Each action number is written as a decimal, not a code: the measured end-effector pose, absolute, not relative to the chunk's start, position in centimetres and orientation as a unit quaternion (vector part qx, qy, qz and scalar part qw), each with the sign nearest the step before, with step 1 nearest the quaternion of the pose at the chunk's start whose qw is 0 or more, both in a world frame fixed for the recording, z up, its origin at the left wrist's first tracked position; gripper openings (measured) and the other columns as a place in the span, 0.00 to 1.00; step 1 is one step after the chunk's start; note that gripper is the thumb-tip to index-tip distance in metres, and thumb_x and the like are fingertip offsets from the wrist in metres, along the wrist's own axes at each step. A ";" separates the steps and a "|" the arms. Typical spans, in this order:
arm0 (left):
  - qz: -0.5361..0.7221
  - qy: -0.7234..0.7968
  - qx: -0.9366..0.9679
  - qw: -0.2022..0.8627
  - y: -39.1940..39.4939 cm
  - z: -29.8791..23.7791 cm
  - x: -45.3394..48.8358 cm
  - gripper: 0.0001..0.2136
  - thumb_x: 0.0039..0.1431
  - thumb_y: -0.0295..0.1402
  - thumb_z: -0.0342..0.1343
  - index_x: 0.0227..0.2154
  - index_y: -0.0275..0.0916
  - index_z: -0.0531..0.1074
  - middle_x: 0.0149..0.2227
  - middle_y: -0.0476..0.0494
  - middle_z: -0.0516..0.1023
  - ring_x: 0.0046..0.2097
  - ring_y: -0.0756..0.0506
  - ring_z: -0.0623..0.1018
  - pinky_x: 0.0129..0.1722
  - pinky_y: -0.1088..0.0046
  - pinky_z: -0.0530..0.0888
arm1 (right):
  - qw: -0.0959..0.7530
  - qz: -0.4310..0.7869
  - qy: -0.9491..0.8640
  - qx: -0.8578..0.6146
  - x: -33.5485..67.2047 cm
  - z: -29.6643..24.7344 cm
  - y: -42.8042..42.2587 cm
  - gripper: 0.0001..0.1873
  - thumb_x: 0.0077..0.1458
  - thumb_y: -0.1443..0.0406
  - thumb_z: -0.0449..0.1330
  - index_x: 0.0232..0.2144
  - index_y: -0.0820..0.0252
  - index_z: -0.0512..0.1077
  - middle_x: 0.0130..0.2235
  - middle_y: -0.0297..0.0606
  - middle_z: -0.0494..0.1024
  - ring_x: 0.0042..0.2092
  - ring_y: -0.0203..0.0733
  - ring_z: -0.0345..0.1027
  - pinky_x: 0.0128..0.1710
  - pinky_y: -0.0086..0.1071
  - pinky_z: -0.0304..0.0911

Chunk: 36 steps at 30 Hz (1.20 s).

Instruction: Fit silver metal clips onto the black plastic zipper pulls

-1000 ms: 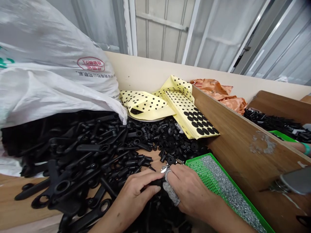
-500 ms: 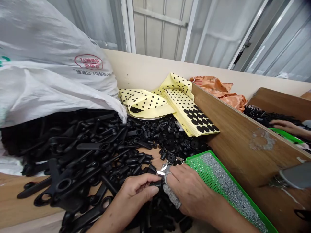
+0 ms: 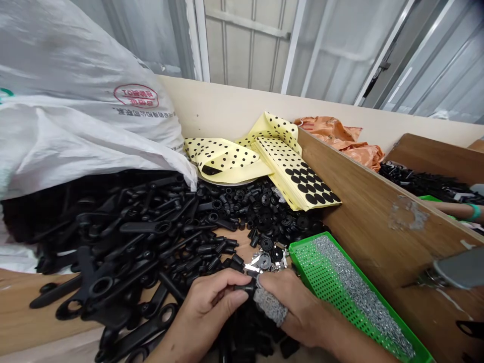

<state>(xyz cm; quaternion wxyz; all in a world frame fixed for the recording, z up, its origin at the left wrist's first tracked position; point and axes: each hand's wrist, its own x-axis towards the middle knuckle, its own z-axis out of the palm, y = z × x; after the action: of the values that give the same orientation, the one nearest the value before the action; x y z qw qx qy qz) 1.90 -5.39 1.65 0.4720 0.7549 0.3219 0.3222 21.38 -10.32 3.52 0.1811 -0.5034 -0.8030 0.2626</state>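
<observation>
My left hand (image 3: 207,302) pinches a short black plastic cylinder (image 3: 245,288) between thumb and fingers. Against its right end, my right hand (image 3: 298,302) is closed, with the thumb at the cylinder's tip. Grey knitted wrapping (image 3: 270,302) covers one or more of the right fingers; the fingertips are hidden. Just beyond the hands lie shiny metal pieces (image 3: 252,268) and a grey toothed disc (image 3: 264,261). Black plastic handles (image 3: 145,228) with ringed ends are heaped to the left, and small black caps and discs (image 3: 266,244) are piled ahead.
A green perforated tray (image 3: 321,282) of small silvery parts (image 3: 355,282) stands right of my hands. Beside it runs a wooden divider (image 3: 363,222), with a grey tool (image 3: 461,269) near it. Yellow dot-sticker sheets (image 3: 295,171), a white sack (image 3: 94,101) and another person's arm (image 3: 449,208) are around.
My right hand has turned and drawn slightly nearer, exposing the grey disc beyond it. My left hand keeps the black cylinder. The other person's arm has shifted at the right.
</observation>
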 end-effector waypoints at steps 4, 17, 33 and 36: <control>0.368 0.244 0.810 0.386 -5.4 2.0 1.9 0.08 0.57 0.25 0.51 0.37 0.42 0.72 0.36 0.47 0.77 0.38 0.48 0.76 0.38 0.78 0.71 | 0.216 0.327 -0.770 -0.504 21.1 3.3 -10.3 0.11 0.58 0.66 0.44 0.23 0.59 0.58 0.26 0.31 0.64 0.30 0.35 0.59 0.31 0.26 0.56; 0.256 0.391 0.687 0.556 -5.6 1.8 2.4 0.09 0.54 0.35 0.51 0.33 0.37 0.74 0.19 0.52 0.71 0.23 0.51 0.71 0.23 0.80 0.69 | 0.126 0.077 -0.871 -0.468 21.0 2.1 -9.8 0.10 0.39 0.72 0.52 0.29 0.62 0.63 0.32 0.42 0.68 0.33 0.43 0.60 0.33 0.34 0.58; 0.309 0.292 0.857 0.291 -3.7 1.2 1.6 0.07 0.58 0.26 0.49 0.34 0.40 0.71 0.33 0.47 0.77 0.37 0.47 0.75 0.37 0.75 0.71 | 0.144 0.237 -0.810 -0.516 20.1 1.8 -8.6 0.07 0.51 0.72 0.47 0.32 0.60 0.64 0.32 0.36 0.71 0.33 0.38 0.64 0.32 0.28 0.57; 0.281 0.276 0.887 0.239 -1.7 1.6 1.5 0.07 0.57 0.25 0.49 0.34 0.39 0.72 0.32 0.45 0.76 0.37 0.46 0.74 0.37 0.72 0.72 | 0.146 0.204 -0.814 -0.524 19.6 2.5 -6.6 0.07 0.50 0.73 0.47 0.30 0.61 0.64 0.30 0.35 0.70 0.30 0.37 0.62 0.29 0.28 0.54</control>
<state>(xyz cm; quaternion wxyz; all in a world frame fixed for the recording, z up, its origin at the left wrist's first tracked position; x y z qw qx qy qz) 1.45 -1.75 1.56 0.2393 0.8873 0.2762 0.2814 19.61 -6.57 2.46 0.1459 -0.5241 -0.8139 0.2039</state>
